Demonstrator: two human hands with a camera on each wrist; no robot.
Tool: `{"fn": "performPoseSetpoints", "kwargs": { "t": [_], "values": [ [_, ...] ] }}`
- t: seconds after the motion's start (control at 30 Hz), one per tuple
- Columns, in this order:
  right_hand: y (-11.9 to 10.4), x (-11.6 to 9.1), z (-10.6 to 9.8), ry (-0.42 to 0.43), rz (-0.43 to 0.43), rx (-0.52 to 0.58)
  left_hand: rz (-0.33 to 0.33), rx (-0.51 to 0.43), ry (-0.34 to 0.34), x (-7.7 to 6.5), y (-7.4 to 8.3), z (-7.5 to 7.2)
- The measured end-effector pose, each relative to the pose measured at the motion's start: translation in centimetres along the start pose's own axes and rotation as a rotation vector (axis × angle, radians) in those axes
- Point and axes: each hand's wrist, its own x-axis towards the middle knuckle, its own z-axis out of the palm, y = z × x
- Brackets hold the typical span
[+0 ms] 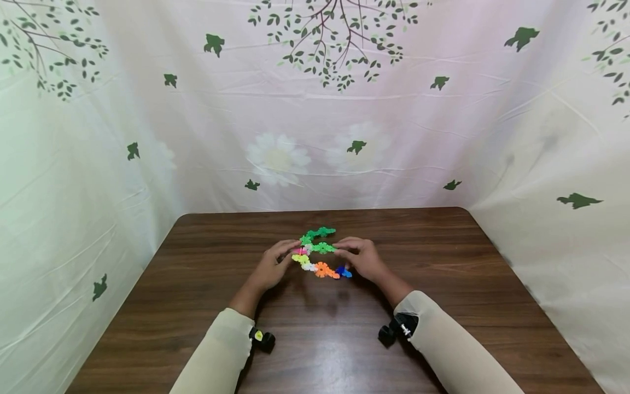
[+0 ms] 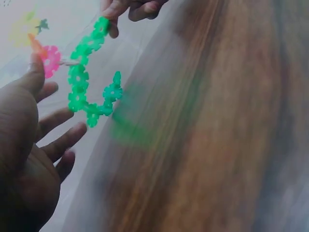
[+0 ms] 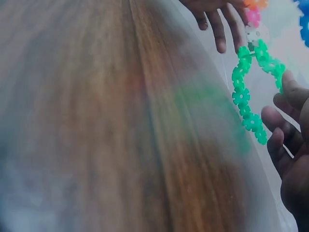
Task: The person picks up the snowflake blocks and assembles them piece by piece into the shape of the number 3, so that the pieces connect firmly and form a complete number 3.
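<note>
A branching chain of flower-shaped interlocking plastic discs [image 1: 322, 269] is held up over the table between both hands. Its colours are green, pink, yellow, white, orange and blue. My left hand [image 1: 272, 265] pinches it near the pink disc [image 2: 50, 61], the other fingers spread apart below. On the opposite side, the thumb and fingertips of my right hand [image 1: 363, 259] grip the free end of a green branch [image 3: 270, 65]. A second green branch [image 3: 244, 96] hangs loose and curved. The orange and blue stretch curves toward the right hand, with the blue discs [image 1: 343, 271] at its tip.
The brown wood-grain table [image 1: 325, 339] has rounded far corners and reflects the chain. Pale cloth [image 1: 315, 120] printed with leaves, birds and flowers hangs behind it and at both sides. Small black devices [image 1: 263, 340] are strapped at both sleeve cuffs.
</note>
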Motion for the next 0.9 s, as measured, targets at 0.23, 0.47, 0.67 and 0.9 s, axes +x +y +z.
{"fn": "performPoseSetpoints", "kwargs": {
  "t": [0.23, 0.47, 0.67, 0.9],
  "values": [
    [-1.0, -0.2, -0.2, 0.040, -0.028, 0.024, 0.093, -0.050, 0.095, 0.3, 1.0, 0.4],
    [-1.9, -0.5, -0.3, 0.037, -0.049, 0.118, 0.240, -0.010, 0.252, 0.6, 2.4, 0.6],
    [-2.8, -0.8, 0.0, 0.085, -0.107, 0.173, 0.294, 0.043, 0.334, 0.7, 3.4, 0.6],
    [-3.5, -1.2, 0.0, 0.131, -0.175, 0.204, 0.381, 0.016, 0.367, 0.8, 4.8, 0.7]
  ]
}}
